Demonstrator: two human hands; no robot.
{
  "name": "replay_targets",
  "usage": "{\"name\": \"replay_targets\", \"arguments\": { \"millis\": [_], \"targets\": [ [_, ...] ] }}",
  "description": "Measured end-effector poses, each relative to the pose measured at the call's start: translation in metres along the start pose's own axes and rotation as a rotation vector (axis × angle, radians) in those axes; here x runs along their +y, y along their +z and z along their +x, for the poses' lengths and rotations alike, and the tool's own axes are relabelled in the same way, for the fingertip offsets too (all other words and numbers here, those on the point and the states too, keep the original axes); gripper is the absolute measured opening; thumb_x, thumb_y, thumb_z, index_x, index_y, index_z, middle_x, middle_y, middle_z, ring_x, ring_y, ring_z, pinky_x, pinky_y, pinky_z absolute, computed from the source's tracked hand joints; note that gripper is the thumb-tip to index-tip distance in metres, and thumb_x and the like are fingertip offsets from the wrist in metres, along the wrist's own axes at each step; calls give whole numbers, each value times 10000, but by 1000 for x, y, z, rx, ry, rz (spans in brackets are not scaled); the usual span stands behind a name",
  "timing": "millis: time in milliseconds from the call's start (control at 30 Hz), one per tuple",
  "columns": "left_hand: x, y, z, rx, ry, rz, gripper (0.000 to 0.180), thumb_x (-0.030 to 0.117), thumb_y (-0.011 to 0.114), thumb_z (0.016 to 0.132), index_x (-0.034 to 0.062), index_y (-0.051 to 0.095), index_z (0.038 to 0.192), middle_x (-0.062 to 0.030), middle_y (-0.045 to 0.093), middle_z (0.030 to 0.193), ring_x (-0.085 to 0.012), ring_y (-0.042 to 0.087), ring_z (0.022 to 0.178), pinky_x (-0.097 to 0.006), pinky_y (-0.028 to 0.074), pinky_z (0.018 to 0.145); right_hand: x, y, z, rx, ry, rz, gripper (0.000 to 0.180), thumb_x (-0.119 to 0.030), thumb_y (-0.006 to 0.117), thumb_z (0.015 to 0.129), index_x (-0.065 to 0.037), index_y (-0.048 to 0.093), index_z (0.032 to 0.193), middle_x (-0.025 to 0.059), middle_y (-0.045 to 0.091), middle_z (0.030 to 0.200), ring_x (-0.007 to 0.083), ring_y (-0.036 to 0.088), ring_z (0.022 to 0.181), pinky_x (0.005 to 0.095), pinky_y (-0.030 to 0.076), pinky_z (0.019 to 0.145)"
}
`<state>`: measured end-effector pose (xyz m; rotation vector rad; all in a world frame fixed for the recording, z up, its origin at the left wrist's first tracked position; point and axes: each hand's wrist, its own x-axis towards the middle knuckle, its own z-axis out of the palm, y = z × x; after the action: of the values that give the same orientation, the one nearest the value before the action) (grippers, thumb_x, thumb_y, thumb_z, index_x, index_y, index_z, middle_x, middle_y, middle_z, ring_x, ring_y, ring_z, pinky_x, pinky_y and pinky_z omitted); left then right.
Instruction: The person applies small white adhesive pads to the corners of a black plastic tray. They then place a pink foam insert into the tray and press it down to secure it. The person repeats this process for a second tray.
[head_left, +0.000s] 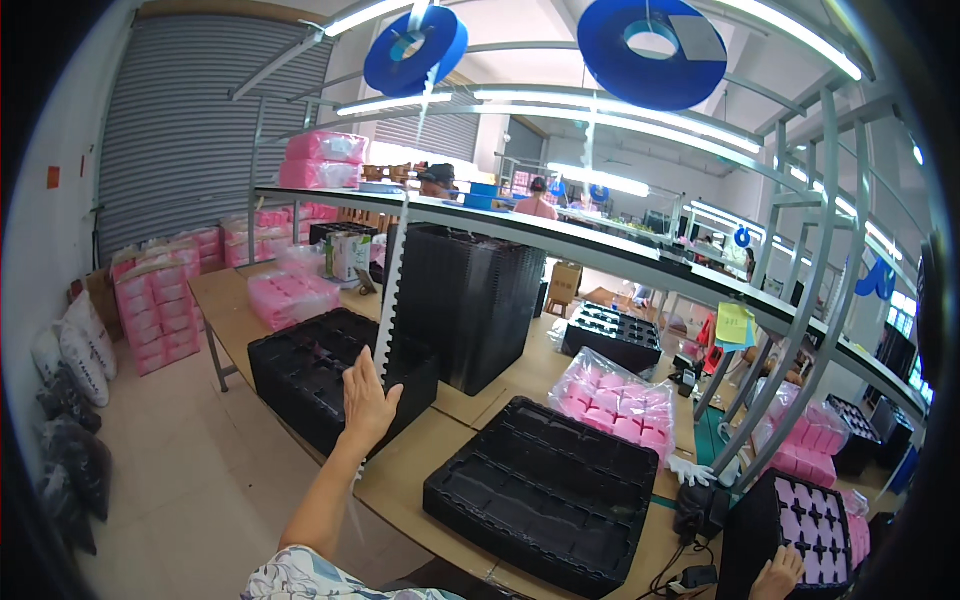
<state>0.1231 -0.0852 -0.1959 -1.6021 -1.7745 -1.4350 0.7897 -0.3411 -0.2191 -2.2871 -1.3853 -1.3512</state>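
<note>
My left hand (368,402) is raised with its fingers stretched and the thumb apart, against a white notched strip (392,300) that hangs from above. The strip passes behind the hand; I see no grip on it. Beneath that hand sits a stack of black plastic trays (300,375). At the lower right, my right hand (778,575) lies with extended fingers on the near edge of a black tray stack (750,530), whose top compartments hold pink pieces (815,515). Between my hands, another stack of black compartment trays (540,490) rests on the brown worktable (400,490).
Tall black tray stacks (465,300) stand behind. Bagged pink pieces (615,400), a white glove (690,470) and black adapters with cables (700,510) lie on the right. Blue reels (652,50) hang above a metal-framed shelf (600,235). Other people sit beyond.
</note>
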Motion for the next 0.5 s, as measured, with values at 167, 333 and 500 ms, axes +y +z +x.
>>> {"name": "replay_targets", "arguments": {
  "millis": [167, 333, 500],
  "targets": [
    [-30, 16, 1, -546, -228, -437, 546, 343, 703, 846, 10, 522, 1239, -169, 674, 939, -327, 638, 893, -406, 498, 836, -98, -90, 24, 366, -63, 247, 338, -172, 606, 915, -30, 634, 1220, 157, 681, 1084, 329, 643, 1002, 418, 499, 872],
    [-53, -21, -32, -745, -175, -918, 331, 153, 634, 949, 13, 556, 1238, -28, 678, 939, -89, 604, 881, -244, 460, 816, -281, -188, 17, 216, -484, 1262, 151, -60, 673, 875, 0, 692, 1012, 163, 706, 969, 341, 679, 906, 407, 531, 812],
    [-36, -40, -51, -1076, -236, -1458, 419, 159, 690, 921, 47, 515, 1284, -52, 686, 1020, -118, 626, 962, -288, 481, 862, -397, -225, -5, -247, -507, 1749, 356, -65, 697, 884, -20, 619, 1229, 174, 672, 1126, 214, 670, 817, 280, 512, 659]
  ]
}}
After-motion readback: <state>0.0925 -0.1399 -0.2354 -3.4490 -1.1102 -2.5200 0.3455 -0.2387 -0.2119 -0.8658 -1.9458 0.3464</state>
